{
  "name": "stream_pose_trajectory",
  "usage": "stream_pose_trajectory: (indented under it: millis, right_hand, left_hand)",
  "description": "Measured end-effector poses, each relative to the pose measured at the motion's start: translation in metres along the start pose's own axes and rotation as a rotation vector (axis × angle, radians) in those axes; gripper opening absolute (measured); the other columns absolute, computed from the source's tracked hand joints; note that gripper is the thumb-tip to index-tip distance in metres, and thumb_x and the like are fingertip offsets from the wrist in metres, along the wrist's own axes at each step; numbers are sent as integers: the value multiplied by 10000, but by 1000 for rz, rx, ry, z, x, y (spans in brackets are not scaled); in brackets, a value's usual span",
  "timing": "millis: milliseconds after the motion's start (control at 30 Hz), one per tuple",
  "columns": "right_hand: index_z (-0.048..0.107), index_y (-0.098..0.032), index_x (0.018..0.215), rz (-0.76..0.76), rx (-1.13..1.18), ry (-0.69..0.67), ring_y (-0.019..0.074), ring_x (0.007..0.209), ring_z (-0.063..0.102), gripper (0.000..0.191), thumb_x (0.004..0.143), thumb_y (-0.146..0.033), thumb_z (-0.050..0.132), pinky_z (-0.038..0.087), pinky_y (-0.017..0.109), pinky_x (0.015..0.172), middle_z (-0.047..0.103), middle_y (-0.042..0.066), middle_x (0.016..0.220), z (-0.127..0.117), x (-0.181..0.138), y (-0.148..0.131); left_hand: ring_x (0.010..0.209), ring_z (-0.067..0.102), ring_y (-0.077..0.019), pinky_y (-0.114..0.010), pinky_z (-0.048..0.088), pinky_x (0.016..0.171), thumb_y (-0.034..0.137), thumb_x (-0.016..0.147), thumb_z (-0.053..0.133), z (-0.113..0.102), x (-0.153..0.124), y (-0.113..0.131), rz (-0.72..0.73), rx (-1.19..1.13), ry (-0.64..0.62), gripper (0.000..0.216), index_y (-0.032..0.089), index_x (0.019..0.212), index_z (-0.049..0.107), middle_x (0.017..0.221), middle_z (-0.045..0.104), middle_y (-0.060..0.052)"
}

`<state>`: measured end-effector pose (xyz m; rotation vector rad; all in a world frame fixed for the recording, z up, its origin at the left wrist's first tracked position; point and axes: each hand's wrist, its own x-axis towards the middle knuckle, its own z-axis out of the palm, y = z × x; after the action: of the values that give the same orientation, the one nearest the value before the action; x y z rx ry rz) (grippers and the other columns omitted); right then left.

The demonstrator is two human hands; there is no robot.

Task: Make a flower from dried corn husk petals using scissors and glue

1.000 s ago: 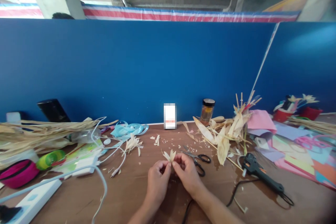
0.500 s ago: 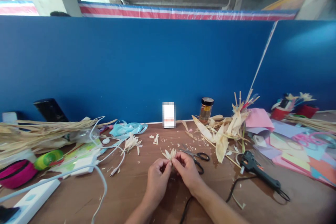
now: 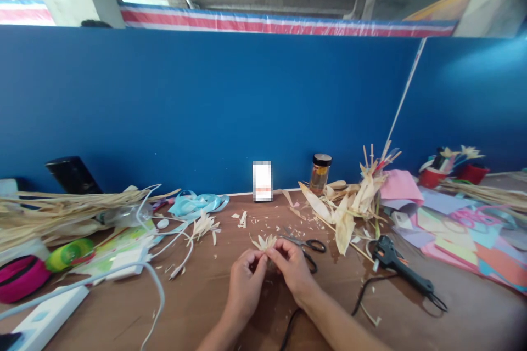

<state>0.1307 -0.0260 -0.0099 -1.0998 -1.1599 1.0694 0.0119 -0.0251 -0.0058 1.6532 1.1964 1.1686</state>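
Observation:
Between my hands is a small pale flower of dried husk petals [image 3: 263, 242], its petals fanning out above my fingertips. My left hand [image 3: 248, 279] pinches its base from the left, thumb against forefinger. From the right, my right hand [image 3: 293, 269] closes on the same base, so the lower part is hidden. Black-handled scissors [image 3: 315, 245] lie just beyond my right hand, partly covered by it. Another bunch of pale husk petals [image 3: 203, 226] rests on the table to the left, beside a white cable.
A black glue gun [image 3: 401, 269] lies at right, its cord running behind my right arm. Dried husks [image 3: 343, 225], a lidded jar [image 3: 320, 174] and coloured papers [image 3: 465, 236] sit beyond. At left are blue ribbon [image 3: 197, 204], a power strip [image 3: 49, 318] and cables. Scraps litter the brown table [image 3: 197, 307].
The whole view has shifted slightly, with the surroundings moving a little leftward. Both hands keep the same pinch on the husk flower.

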Motion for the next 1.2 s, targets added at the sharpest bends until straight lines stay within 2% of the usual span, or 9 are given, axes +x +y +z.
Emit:
stream_pose_trajectory:
  millis: [200, 500, 767, 967, 1100, 1200]
  right_hand:
    - [497, -161, 611, -17, 0, 12, 70, 488, 359, 215, 722, -312, 603, 304, 185, 474, 437, -60, 538, 0, 0, -1]
    - [543, -155, 659, -25, -34, 0, 78, 502, 377, 213, 748, -347, 562, 317, 189, 484, 458, -49, 559, -2, 1, 2]
    - [513, -159, 637, -63, -64, 45, 87, 532, 398, 249, 729, -382, 573, 335, 185, 498, 463, -46, 574, 1, 1, 4]
    - [510, -161, 639, -36, 19, 36, 75, 504, 381, 249, 730, -385, 572, 313, 177, 457, 461, -48, 574, 2, 0, 3]
    - [556, -157, 737, 38, 85, 9, 73, 510, 403, 211, 698, -359, 604, 311, 169, 433, 501, -36, 622, -1, 2, -4]
    - [555, -160, 844, 91, 137, 8, 65, 490, 408, 241, 683, -331, 605, 311, 160, 413, 495, -47, 625, -5, 6, -19]
  left_hand:
    - [676, 556, -169, -250, 412, 630, 326, 789, 453, -1, -1, 3, 38, 33, -2, 256, 153, 707, 623, 694, 611, -33]
    - [674, 557, -170, -253, 414, 628, 309, 781, 464, -1, 1, 4, 43, 19, -7, 235, 157, 704, 626, 689, 612, -29]
    - [670, 555, -169, -252, 410, 627, 317, 771, 475, -1, 1, 0, 36, 34, -32, 235, 155, 711, 635, 699, 624, -33]
    - [664, 551, -170, -253, 412, 625, 332, 771, 471, -2, 2, 3, 46, 8, -34, 254, 149, 724, 641, 695, 626, -35]
    - [661, 558, -173, -252, 419, 621, 357, 747, 509, -3, 5, -4, 6, -76, -10, 260, 134, 759, 642, 697, 637, -37]
    - [604, 540, -150, -229, 404, 578, 382, 740, 521, -4, 6, -9, -54, -137, 5, 278, 128, 747, 633, 638, 621, -16]
